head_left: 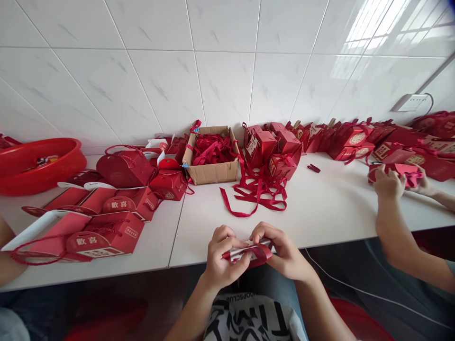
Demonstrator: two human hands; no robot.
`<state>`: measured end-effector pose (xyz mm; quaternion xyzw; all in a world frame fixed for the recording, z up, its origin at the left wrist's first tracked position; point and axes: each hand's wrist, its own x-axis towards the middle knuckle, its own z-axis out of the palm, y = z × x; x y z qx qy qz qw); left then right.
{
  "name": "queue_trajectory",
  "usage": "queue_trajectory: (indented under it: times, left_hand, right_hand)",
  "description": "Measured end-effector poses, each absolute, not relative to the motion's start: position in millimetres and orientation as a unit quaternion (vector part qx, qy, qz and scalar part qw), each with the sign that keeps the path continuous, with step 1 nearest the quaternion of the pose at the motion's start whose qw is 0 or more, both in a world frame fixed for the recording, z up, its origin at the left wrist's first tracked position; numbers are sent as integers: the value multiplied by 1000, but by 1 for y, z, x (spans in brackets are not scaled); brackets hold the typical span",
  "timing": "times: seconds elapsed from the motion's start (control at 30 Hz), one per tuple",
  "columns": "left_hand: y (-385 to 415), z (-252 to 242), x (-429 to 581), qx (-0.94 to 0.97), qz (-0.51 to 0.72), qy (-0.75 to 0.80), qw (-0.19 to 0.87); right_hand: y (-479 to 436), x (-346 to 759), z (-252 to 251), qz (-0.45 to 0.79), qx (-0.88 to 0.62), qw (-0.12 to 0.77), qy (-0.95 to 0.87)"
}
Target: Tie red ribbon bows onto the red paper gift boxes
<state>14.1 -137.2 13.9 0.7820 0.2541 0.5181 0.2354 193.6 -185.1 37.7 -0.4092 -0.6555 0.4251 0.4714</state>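
Note:
Just past the table's front edge, above my lap, both my hands grip a small red and white gift box with red ribbon (263,252) on it. My left hand (224,258) is closed around its left end, thumb and fingers pinching near the ribbon. From the other side my right hand (280,251) closes on the box and a loop of the ribbon. Much of the box is hidden behind my fingers. Straight ahead on the table lies a loose tangle of red ribbons (265,194).
A cardboard box (213,174) full of ribbons stands near the wall, with red gift boxes (122,168) and a red basin (67,163) to its left. More boxes (266,144) line the right. A co-worker's hands (389,182) hold a red box; another person's arm (9,251) shows left.

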Motion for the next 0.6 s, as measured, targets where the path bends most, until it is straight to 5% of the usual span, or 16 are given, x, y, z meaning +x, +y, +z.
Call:
queue_trajectory:
  times: [0.6]
  left_hand:
    - [11,38,32,737,520,273,335]
  right_hand:
    - [-32,199,43,316,-394,542,-672]
